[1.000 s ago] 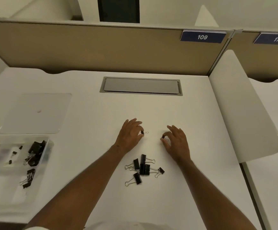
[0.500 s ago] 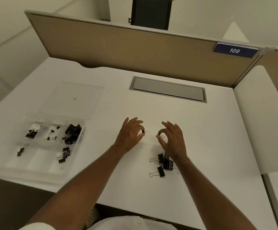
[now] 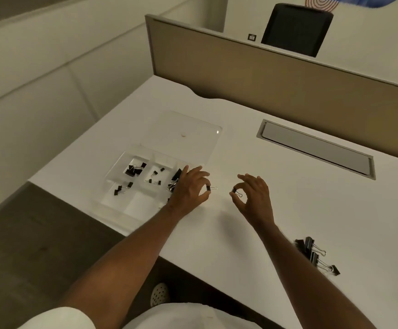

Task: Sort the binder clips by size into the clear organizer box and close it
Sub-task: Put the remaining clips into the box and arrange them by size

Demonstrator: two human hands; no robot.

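Partly hiding the clear organizer box (image 3: 131, 193) on the tabletop (image 3: 288, 198), the left hand (image 3: 190, 186) pinches one small binder clip (image 3: 209, 187), the right hand (image 3: 252, 194) another (image 3: 235, 191), while forearm-clipped loose clips (image 3: 312, 254) lie apart.

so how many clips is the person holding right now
2: one small binder clip pinched in the left hand, one small binder clip pinched in the right hand. None seems hidden in either palm.

White desk (image 3: 288, 198) bears organizer box (image 3: 122, 200), perhaps 5 loose clips (image 3: 315, 255).
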